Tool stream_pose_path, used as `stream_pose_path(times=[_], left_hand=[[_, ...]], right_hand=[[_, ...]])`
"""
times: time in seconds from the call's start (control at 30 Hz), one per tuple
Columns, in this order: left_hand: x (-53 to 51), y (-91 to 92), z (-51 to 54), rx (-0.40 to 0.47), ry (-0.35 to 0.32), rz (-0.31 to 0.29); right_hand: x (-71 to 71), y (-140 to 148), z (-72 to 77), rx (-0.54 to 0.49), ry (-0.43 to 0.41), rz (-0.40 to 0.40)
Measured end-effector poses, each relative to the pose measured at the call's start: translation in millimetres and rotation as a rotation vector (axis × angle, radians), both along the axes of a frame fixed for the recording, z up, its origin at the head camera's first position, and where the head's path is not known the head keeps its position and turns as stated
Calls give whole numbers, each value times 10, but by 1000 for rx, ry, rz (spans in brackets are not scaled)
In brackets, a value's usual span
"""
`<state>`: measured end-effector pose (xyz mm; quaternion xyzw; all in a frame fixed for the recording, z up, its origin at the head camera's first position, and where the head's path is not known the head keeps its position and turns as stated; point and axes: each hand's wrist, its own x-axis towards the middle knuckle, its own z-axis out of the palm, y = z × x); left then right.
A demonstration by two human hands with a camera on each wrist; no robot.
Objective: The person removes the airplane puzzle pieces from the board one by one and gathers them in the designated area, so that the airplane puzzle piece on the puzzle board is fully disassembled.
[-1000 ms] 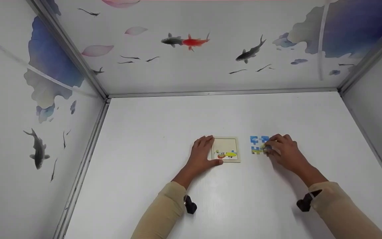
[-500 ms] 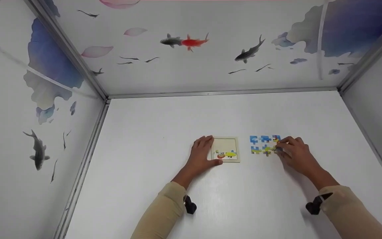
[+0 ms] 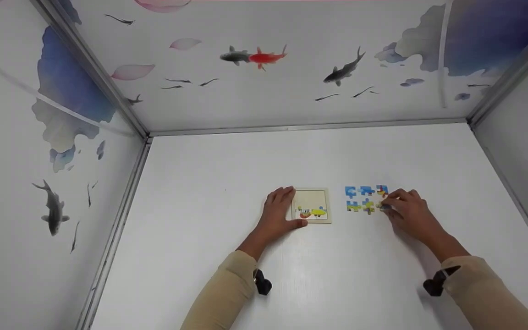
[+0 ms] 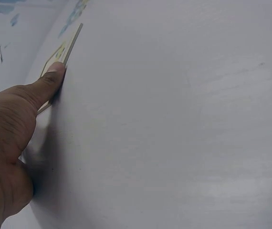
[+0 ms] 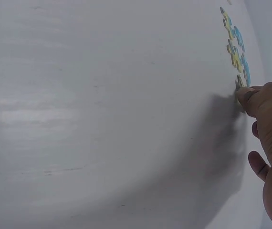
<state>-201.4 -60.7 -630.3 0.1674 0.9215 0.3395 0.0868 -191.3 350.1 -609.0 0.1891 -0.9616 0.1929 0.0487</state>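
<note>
A square wooden puzzle frame (image 3: 329, 206) lies on the table, with colourful pieces (image 3: 319, 212) along its lower part. My left hand (image 3: 278, 215) grips its left side, thumb at the bottom edge and fingertips at the top left corner; the left wrist view shows the thumb (image 4: 45, 88) on the frame's rim. To the right lie loose blue and yellow pieces (image 3: 367, 190) in two rows. My right hand (image 3: 410, 213) pinches the piece at the right end of the lower row. In the right wrist view its fingers partly hide that piece (image 5: 241, 82).
White walls with painted fish stand around the white table (image 3: 245, 160) at the back, left and right. A black device (image 3: 262, 283) sits at the left cuff, another (image 3: 434, 283) at the right cuff.
My right hand has moved right from the middle of the loose pieces to the lower row's right end, uncovering more pieces. My left hand has stayed on the frame.
</note>
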Motion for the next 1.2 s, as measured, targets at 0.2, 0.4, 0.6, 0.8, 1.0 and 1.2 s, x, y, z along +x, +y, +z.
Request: stream_pose_path(times=[0.2, 0.4, 0.6, 0.8, 1.0, 1.2], left_hand=[[-4, 4, -14, -4, -1, 13], [-7, 4, -13, 7, 0, 11], [-13, -1, -30, 6, 4, 5], [-10, -3, -15, 5, 12, 1], [-4, -7, -18, 12, 25, -2], [4, 0, -13, 3, 24, 5]], right_hand=[[8, 6, 14, -6, -11, 7], [-2, 6, 24, -4, -18, 11], [-10, 17, 0, -8, -28, 4], [-4, 14, -12, -16, -10, 14], [-17, -8, 22, 2, -39, -11], [-19, -27, 49, 6, -38, -17]])
